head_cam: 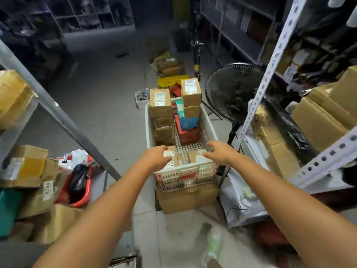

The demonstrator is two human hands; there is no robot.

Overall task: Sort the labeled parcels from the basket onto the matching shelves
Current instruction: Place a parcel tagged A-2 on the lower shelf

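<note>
Nearest to the camera, two bare forearms reach forward from 7 and 5 o'clock toward the near end of a white plastic basket (207,130), which stands on a brown carton (186,197) on the tiled floor. The left hand (157,158) lies on a small cardboard parcel (171,160) in the near left corner of the basket; its fingers (166,149) curl loosely over the top of the parcel and touch it, but I cannot tell if they really grip it. The label under this hand ends in "-2". The right hand (220,152) is at the near right corner, fingers half open and bent, the tips at a second small box (197,156); if they touch it is not clear.

Further, at 12 o'clock, the basket holds two stacks of parcels. The top box of the left stack (160,100) and the top box of the right stack (190,91) both show the label "A-1". A black floor fan (231,93) stands at 1 o'clock, beside the basket. Metal shelves (274,57) with cartons rise at both sides.
</note>
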